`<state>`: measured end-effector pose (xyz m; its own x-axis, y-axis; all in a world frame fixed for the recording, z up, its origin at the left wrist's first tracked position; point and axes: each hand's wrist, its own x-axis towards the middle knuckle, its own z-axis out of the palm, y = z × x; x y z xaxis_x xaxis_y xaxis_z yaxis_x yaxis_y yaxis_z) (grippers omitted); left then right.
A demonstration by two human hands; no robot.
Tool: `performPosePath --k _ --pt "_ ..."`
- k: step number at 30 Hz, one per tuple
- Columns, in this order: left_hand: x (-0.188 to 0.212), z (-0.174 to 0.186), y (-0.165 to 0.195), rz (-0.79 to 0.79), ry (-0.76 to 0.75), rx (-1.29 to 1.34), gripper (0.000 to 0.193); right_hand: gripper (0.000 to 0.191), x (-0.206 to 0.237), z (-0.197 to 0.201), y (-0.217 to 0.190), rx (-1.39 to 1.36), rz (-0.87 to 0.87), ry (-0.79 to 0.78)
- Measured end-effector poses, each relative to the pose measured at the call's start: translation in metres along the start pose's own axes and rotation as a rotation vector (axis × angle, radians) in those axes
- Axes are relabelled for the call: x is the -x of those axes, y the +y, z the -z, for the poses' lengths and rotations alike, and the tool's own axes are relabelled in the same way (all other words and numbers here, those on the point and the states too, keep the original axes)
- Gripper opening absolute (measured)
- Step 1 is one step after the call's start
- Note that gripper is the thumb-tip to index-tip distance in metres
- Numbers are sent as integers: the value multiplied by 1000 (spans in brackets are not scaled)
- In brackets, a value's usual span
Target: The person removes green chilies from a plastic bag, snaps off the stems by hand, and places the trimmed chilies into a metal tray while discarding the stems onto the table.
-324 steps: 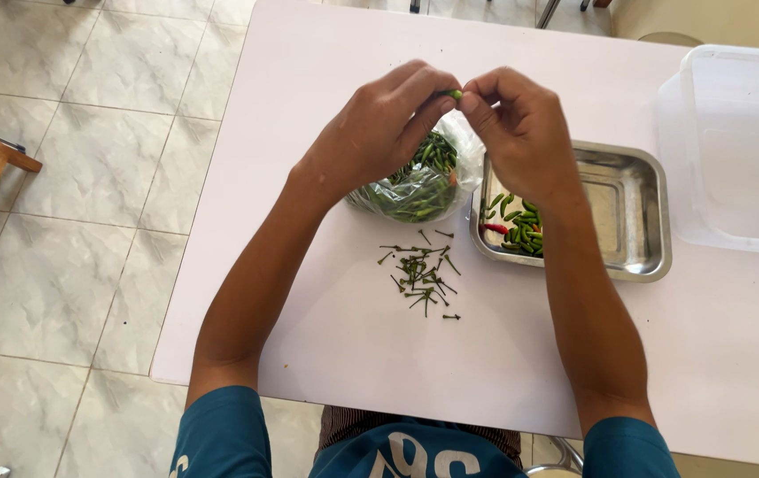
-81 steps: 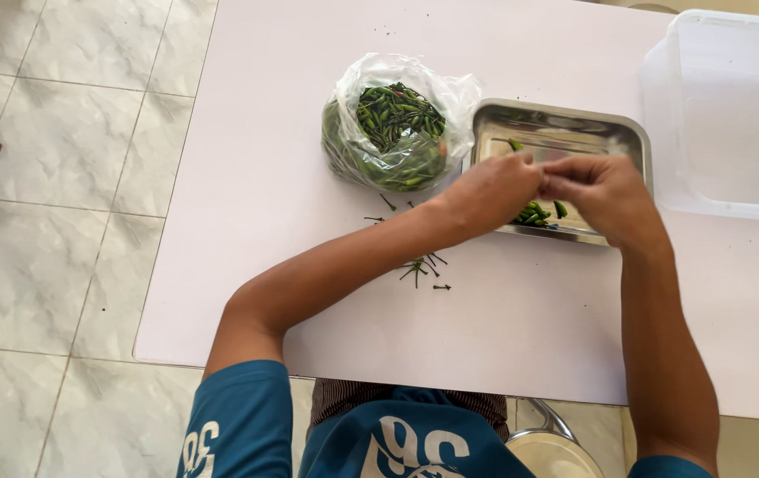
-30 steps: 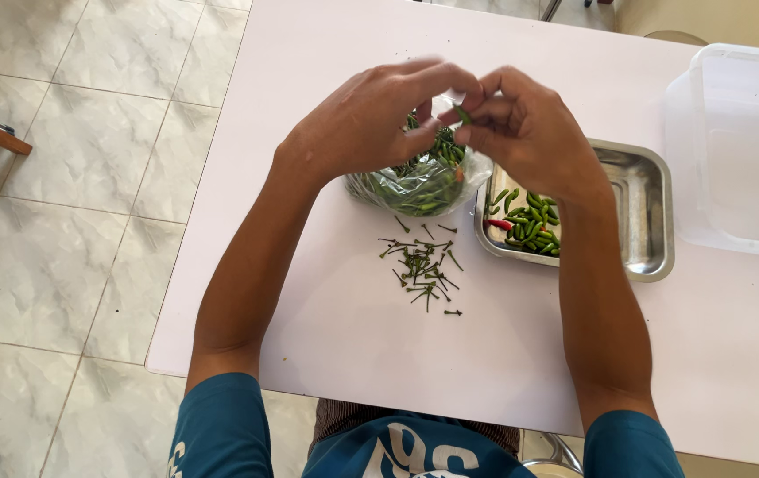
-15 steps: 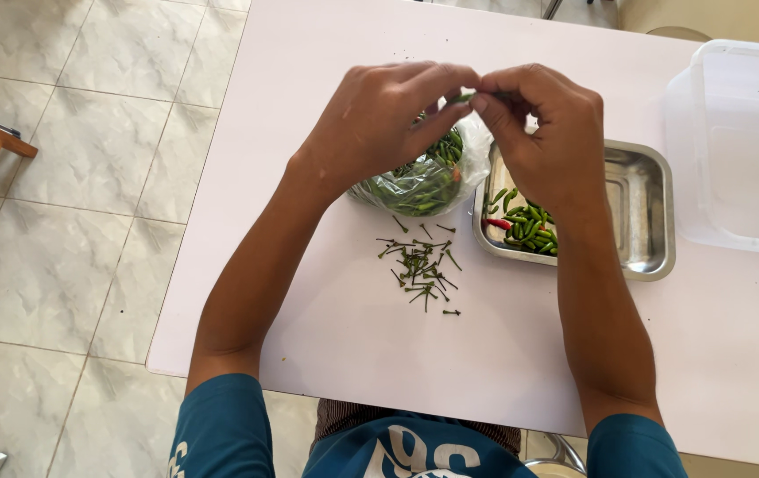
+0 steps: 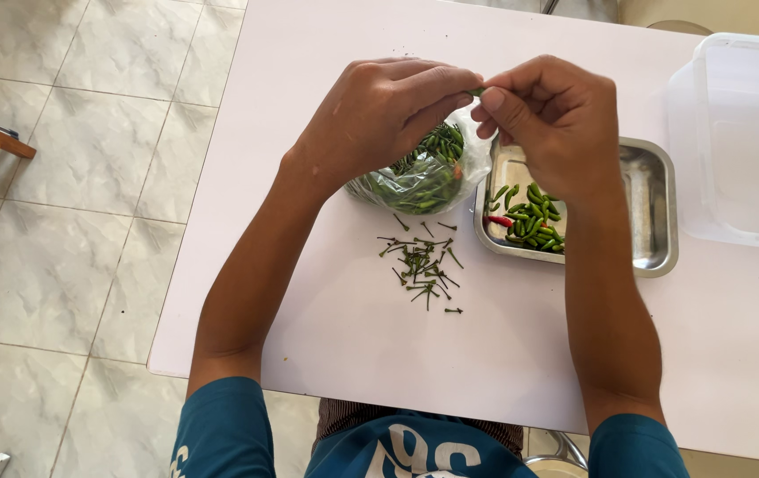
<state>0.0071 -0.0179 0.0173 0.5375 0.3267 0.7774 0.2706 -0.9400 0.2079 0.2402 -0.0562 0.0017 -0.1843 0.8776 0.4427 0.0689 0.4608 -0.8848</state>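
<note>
Together the left hand [image 5: 379, 115] and right hand [image 5: 552, 115] pinch shut on one small green chilli [image 5: 478, 91] above the plastic bag of chillies [image 5: 419, 173], near the steel tray [image 5: 650, 212] and the plucked stems [image 5: 419, 265] on the desk [image 5: 309, 53].

Under your left hand [image 5: 375, 119] you have a clear plastic bag [image 5: 424, 173] of green chillies, crumpled and open-topped, lying on the white bench [image 5: 309, 336] just beside the steel tray [image 5: 654, 212].

A single head-worn camera looks steeply down from close above the pale pink worktop [image 5: 309, 336], facing forward past the wearer's own forearms and lap.
</note>
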Motion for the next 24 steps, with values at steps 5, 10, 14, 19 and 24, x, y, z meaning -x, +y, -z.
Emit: performPosePath --k 5,10,14,19,24 --pt "1 2 -1 1 -17 78 14 11 -2 10 8 -234 -76 -81" --pt "2 8 -6 8 -29 40 15 20 -1 15 -4 -100 -137 -189" --pt "3 8 -10 66 -52 65 15 16 0 0 -13 525 -242 -619" --pt "4 3 -16 103 -93 10 15 20 -1 -14 -1 659 -346 -490" --pt "3 -3 -17 131 -96 39 14 19 -12 -12 35 897 -90 -231"
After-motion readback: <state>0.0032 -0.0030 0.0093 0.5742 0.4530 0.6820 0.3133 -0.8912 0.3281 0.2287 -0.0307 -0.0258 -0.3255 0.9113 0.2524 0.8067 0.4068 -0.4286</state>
